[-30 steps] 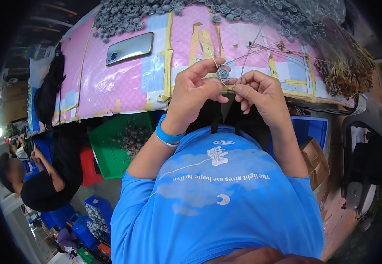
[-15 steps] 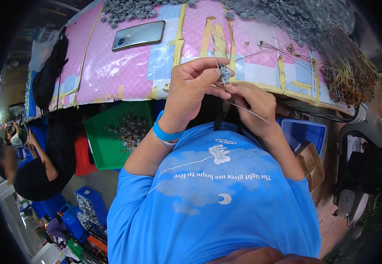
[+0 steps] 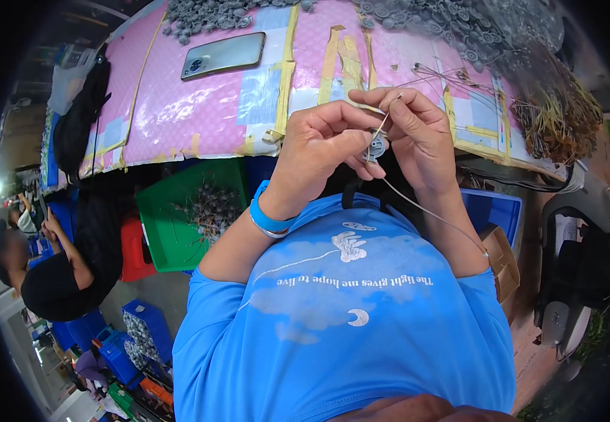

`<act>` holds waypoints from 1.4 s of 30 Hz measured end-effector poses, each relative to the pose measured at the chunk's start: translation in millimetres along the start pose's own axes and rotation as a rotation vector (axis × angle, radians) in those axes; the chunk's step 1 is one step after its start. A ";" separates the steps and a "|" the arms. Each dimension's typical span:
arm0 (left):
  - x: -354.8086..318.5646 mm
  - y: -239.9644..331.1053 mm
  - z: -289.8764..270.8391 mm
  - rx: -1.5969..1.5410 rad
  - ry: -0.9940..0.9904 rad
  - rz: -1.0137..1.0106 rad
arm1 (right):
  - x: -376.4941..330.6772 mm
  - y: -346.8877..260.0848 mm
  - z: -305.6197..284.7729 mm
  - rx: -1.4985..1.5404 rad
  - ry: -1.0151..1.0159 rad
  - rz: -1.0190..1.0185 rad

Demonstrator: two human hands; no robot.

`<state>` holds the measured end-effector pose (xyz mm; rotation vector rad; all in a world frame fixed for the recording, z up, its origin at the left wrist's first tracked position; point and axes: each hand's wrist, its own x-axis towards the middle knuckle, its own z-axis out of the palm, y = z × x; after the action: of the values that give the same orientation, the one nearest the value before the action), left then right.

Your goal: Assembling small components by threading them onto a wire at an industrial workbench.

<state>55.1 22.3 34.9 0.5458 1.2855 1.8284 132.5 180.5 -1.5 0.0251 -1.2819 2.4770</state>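
Between the thumb and fingers of my left hand (image 3: 322, 151) sits a small round grey plastic part (image 3: 376, 148). A thin cable (image 3: 431, 212) runs through or past this part; which of the two I cannot tell. My right hand (image 3: 424, 137) pinches the cable's pale upper end just above the part. The cable's other end hangs in a curve over my right forearm. Both hands are close together over the near edge of the worktable (image 3: 178, 133).
Grey parts lie in a heap (image 3: 210, 17) at the back, with more (image 3: 452, 28) on the right. A phone (image 3: 222, 55) rests on the table. Bundled cables (image 3: 558, 116) hang at the right edge. Below stand a green bin (image 3: 161, 232) and blue bin (image 3: 491, 211). Someone (image 3: 52, 281) sits at left.
My right hand has gone from below the part to above it and now pinches the cable's upper end. My left hand has shifted slightly right and nearer with the part.
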 end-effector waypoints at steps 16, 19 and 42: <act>20.1 -21.8 -18.6 0.093 -0.048 0.224 | 22.3 11.1 -3.9 0.070 0.148 0.283; 19.7 -16.4 -30.8 0.138 -0.034 0.172 | 51.9 -14.2 -9.8 -0.516 0.039 0.279; 3.9 -20.4 -43.4 0.103 0.022 0.094 | 98.0 -41.3 -95.3 -2.132 -0.054 -0.485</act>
<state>28.7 4.0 -0.9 0.6539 1.3959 1.8566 67.1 307.2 -8.1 -0.1069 -2.6324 -0.0675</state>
